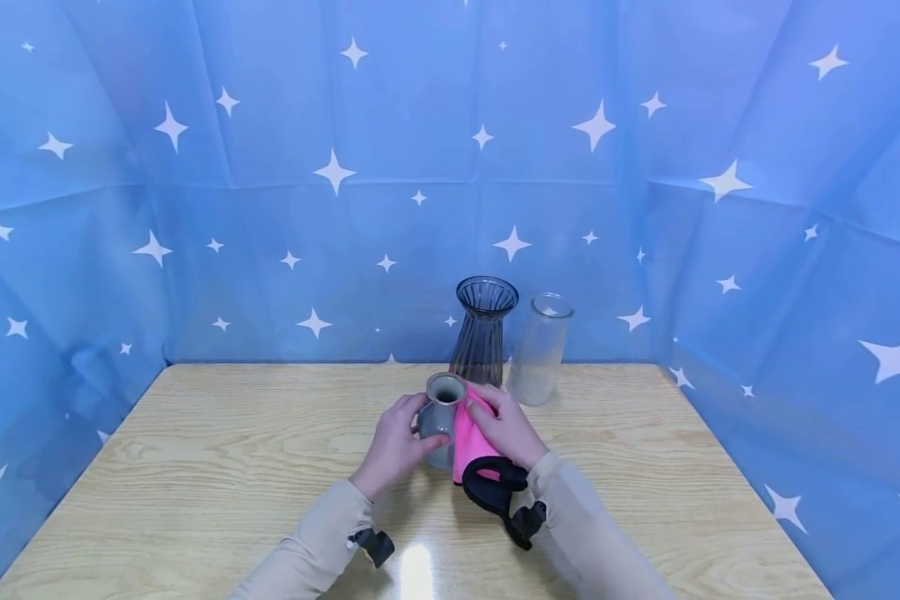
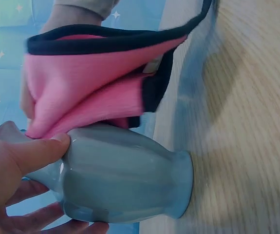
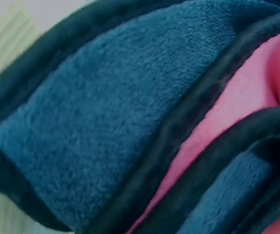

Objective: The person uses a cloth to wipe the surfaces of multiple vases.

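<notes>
A grey-blue glazed vase (image 2: 125, 170) with a narrow neck and flared mouth stands upright over the wooden table. My left hand (image 1: 399, 443) grips it around the neck and shoulder, thumb in front and fingers behind. In my right hand (image 1: 508, 427) is a pink cloth (image 1: 471, 442) with dark edging, bunched and pressed against the right side of the vase. The dark lower folds of the cloth hang below the right wrist. Close up in the right wrist view, the cloth (image 3: 110, 117) shows a fuzzy dark blue-grey side and hides that hand's fingers.
Behind the vase stands a dark ribbed glass vase (image 1: 483, 333) with a wide rim. A clear glass vase (image 1: 542, 354) is right of it, near the back edge of the wooden table (image 1: 232, 467). A blue curtain (image 1: 412, 108) with white stars surrounds the table.
</notes>
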Motion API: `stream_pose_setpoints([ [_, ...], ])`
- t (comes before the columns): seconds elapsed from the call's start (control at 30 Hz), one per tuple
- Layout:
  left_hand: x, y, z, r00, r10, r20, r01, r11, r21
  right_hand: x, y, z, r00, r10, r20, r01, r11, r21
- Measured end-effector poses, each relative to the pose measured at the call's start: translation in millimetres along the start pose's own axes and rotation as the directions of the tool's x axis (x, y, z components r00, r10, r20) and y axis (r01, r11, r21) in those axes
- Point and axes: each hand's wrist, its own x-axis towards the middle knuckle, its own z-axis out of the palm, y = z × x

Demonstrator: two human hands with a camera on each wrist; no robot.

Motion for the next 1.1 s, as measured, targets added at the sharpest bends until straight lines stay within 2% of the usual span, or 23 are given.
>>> stream_pose_setpoints([
  [0.07, 0.6, -0.1, -0.5, 1.0, -0.002, 0.012, 0.002, 1.0, -0.008, -2.1, 0.5, -0.3, 0.999, -0.05, -0.008, 0.049, 0.991, -0.127],
  [0.13, 1.1, 0.1, -1.0, 1.0, -0.005, 0.024, 0.006, 1.0, -0.019, -4.9, 0.2, -0.8, 0.995, -0.096, -0.014, 0.089, 0.966, -0.244],
  [0.23, 1.5, 0.3, -1.3, 0.999, -0.012, 0.038, 0.014, 0.999, -0.035, -9.5, -1.0, -1.1, 0.994, -0.103, -0.02, 0.089, 0.93, -0.358],
  [0.37, 2.0, -0.1, -0.8, 0.999, -0.014, 0.046, 0.016, 0.999, -0.038, -13.5, -2.1, 0.0, 0.996, -0.078, -0.047, 0.05, 0.901, -0.432],
  [0.6, 1.8, -1.0, 0.9, 0.999, -0.003, 0.043, 0.005, 0.999, -0.04, -18.8, 5.7, 7.3, 0.987, -0.067, -0.143, -0.012, 0.868, -0.496],
  [0.7, 1.5, -1.2, 1.5, 0.999, -0.001, 0.04, 0.002, 0.999, -0.047, -21.8, 12.5, 10.7, 0.988, -0.013, -0.152, -0.06, 0.885, -0.461],
  [0.8, 0.4, -1.3, 1.6, 0.999, -0.002, 0.046, 0.004, 0.999, -0.048, -23.7, 20.7, 13.8, 0.986, 0.117, -0.122, -0.152, 0.929, -0.336],
  [0.87, -0.3, -1.2, 0.8, 0.999, -0.011, 0.054, 0.014, 0.998, -0.056, -23.5, 24.2, 15.2, 0.975, 0.205, -0.09, -0.221, 0.946, -0.238],
  [0.93, -0.6, -1.3, -0.3, 0.998, -0.019, 0.056, 0.023, 0.998, -0.067, -21.4, 25.9, 16.2, 0.962, 0.265, -0.06, -0.271, 0.948, -0.168],
  [1.1, 0.2, -2.7, -2.7, 0.999, -0.021, 0.047, 0.024, 0.997, -0.068, -15.9, 28.3, 21.6, 0.933, 0.359, -0.002, -0.357, 0.93, -0.088],
])
